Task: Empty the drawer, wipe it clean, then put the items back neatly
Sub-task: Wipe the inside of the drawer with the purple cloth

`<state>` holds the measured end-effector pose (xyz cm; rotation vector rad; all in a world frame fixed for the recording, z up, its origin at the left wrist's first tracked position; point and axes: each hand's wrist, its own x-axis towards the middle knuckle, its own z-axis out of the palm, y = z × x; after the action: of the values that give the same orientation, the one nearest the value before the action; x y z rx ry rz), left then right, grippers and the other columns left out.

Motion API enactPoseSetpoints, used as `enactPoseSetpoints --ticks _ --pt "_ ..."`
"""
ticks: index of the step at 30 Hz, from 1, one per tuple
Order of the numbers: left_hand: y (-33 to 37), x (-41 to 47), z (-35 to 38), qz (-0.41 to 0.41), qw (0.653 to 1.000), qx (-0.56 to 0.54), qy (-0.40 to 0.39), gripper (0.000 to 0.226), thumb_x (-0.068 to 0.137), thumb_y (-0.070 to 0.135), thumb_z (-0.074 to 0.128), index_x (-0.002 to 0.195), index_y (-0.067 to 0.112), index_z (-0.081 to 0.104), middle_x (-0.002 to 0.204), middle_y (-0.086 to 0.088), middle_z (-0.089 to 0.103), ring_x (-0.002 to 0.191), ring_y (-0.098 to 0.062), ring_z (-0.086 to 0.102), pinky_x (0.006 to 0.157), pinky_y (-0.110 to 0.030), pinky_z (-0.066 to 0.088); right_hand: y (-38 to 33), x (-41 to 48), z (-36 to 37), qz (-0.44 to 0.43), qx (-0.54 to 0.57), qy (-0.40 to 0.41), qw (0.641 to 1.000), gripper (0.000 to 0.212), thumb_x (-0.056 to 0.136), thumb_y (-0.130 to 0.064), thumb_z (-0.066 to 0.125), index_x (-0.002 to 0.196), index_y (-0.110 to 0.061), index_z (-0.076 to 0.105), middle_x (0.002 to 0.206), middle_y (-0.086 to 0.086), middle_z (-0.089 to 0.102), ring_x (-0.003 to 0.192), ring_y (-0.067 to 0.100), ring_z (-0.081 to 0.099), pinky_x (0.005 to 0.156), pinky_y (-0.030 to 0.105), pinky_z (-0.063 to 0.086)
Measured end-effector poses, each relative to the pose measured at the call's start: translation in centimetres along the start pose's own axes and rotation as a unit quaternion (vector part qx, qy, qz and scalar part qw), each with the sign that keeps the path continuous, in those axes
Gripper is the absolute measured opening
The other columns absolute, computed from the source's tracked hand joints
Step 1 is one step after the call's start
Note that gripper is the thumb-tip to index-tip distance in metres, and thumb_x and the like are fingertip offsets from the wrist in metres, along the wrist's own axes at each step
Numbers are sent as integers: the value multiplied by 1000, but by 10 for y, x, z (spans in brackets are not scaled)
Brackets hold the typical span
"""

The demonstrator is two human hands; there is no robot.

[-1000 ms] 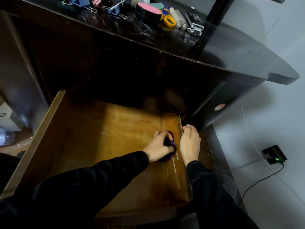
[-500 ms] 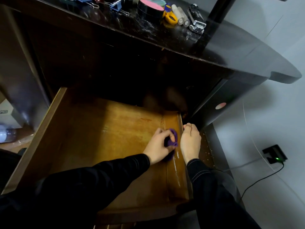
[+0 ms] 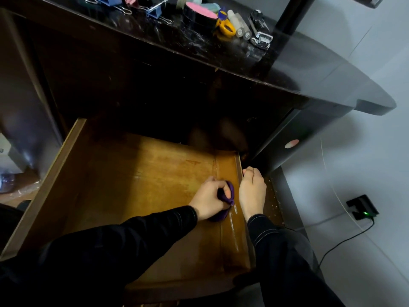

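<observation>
Grip: left hand closed tight round a bunched purple cloth, fingers curled over it, wad pressed to the floor of the drawer. Cloth sits in the drawer's right part, just beside the right wall.

Right hand: fingers hooked over the top edge of that right wall, holding it, apparently as a brace.

Drawer: wooden, pulled well out, nothing in it but the cloth. A wet streak shines along the right-hand strip, nearer the front than the cloth. The rest of the floor looks dull; cannot tell which parts are wiped.

Items: out of the drawer, on the desk top above and behind it: binder clips, tape roll, yellow-handled tool, two pale cylinders, stapler.

Judgement: emptying done, wiping in hand, return not begun.

Method notes:
- Run long overlapping strokes, back to front.
- Work the cloth edge into the seam at the right wall and the corners, where grit would collect.
- Hold the brace so the drawer does not slide.
- Refold to a clean face when soiled.
- Let damp patches dry before restocking.
</observation>
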<state>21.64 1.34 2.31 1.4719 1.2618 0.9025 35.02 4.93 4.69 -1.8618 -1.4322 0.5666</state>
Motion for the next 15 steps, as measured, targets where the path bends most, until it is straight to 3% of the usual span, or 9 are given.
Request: enactPoseSetpoints --ticks 4,7,9,12,15 --pt "6 -2 10 53 996 -19 65 29 75 7 76 81 29 58 102 10 47 97 -4 51 90 -17 43 1 1 1 -2 0 0 1000 37 108 -33 34 130 -16 58 113 3 64 105 20 60 91 39 51" --pt "-7 -8 13 15 1000 12 12 23 78 6 73 84 22 59 107 4 47 99 -16 53 92 -25 45 -1 0 0 4 2 2 1000 37 108 -34 33 125 -17 60 109 2 65 99 20 61 89 38 50" --pt "-8 -8 7 -28 999 12 -24 22 77 5 75 84 20 61 110 -2 49 102 -23 53 94 -32 46 -2 -1 0 -2 -5 -4 1000 29 107 -32 35 116 -20 60 97 -1 66 89 18 62 76 34 49" --pt "3 -3 0 1 1000 -4 0 26 75 7 78 81 26 61 107 1 50 101 -20 53 93 -28 43 1 -6 -5 -30 -19 -47 998 16 107 -26 39 108 -23 54 87 -4 61 77 11 60 61 23 41" --pt "12 0 -2 34 998 -31 32 30 75 9 79 80 32 60 106 4 50 99 -11 53 90 -18 41 13 -19 -11 -32 20 -111 993 24 109 -31 34 125 -31 52 106 -16 61 96 -4 60 73 11 44"
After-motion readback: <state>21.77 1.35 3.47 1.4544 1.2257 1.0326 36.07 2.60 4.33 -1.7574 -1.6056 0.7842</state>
